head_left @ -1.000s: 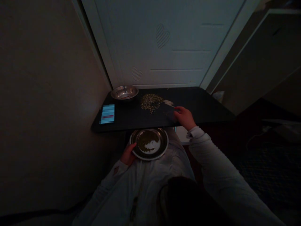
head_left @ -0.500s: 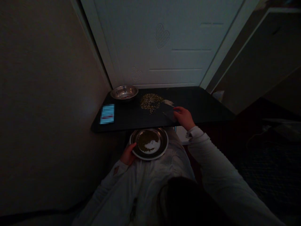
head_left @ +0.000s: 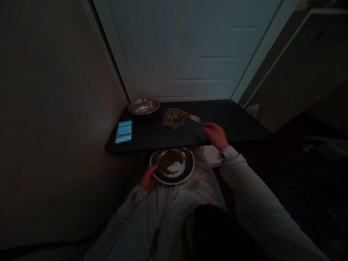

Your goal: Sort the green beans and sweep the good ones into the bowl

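while the left hand (head_left: 148, 178) grips a bowl (head_left: 188, 169), seeds (head_left: 174, 117) lie left of the right hand (head_left: 216, 136); its grip unclear.

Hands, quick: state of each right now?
Left hand: closed on the nearer metal bowl.
Right hand: over the table; can't tell whether it holds anything.

Dk tabletop (head_left: 233, 119) w/ metal bowl (head_left: 143, 107), speckled pile (head_left: 174, 116), sm. pale pile (head_left: 194, 118) & prob. phone (head_left: 124, 131).
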Demonstrator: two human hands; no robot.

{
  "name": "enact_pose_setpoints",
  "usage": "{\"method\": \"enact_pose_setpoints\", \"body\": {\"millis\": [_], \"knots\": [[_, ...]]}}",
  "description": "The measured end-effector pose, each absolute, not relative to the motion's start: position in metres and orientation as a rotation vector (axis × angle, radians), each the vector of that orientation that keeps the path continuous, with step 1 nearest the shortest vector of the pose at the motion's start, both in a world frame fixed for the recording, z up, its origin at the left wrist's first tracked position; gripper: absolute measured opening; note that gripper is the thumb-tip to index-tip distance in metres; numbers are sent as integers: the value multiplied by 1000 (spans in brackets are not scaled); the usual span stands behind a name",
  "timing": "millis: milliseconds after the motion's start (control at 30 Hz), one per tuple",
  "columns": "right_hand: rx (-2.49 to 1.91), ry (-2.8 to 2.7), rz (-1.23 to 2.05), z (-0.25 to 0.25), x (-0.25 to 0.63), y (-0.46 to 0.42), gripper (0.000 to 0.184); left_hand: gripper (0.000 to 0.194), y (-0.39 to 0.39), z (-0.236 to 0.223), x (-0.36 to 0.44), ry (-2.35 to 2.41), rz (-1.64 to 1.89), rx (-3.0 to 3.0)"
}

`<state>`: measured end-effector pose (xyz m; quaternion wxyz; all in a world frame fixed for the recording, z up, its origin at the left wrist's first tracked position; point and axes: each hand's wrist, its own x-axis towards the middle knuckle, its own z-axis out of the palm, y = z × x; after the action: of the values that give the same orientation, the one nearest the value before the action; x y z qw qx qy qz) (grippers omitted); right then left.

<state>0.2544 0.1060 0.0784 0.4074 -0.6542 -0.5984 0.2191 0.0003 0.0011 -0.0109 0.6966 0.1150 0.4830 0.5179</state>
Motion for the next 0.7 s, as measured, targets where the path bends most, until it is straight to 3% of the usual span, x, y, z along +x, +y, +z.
{"method": "enact_pose_setpoints", "body": {"millis": [700], "knots": [[-1671, -1518, 520, 77, 253, 113, 35, 14, -2, -3, 3, 1095, 1151, 218]]}}
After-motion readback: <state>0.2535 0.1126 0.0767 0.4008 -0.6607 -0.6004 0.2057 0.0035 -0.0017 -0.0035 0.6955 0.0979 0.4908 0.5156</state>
